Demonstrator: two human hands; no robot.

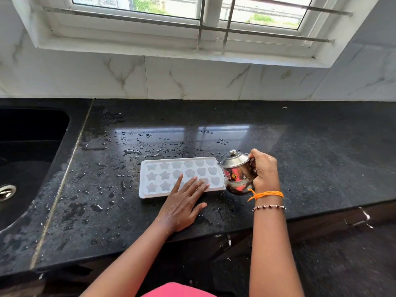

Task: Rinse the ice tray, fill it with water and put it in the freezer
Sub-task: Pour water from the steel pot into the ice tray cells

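Scene: A white plastic ice tray with star- and heart-shaped cells (182, 176) is seen lying flat on a wet black granite counter (300, 157), just right of a dark sink (27, 146) and below a barred window (192, 18).
Left hand: The left hand (184, 205) is laid flat, fingers straight, with its fingertips pressed on the tray's near edge and its palm on the counter.
Right hand: A small lidded stainless-steel pot (237, 172) is gripped by the right hand (264, 170) and tilted toward the tray's right end, its spout at the rim. No stream of water can be made out.
Stage: Filling is judged to be in hand; whether the cells hold water cannot be told.
Handling: The tray is judged light and thin-walled, slippery while wet, and likely to flex and spill once filled. It would best be taken by both short ends and kept level.
Markings: A round yellow sticker bearing the numeral 3 is read on the pot, beside a red label too small to read.
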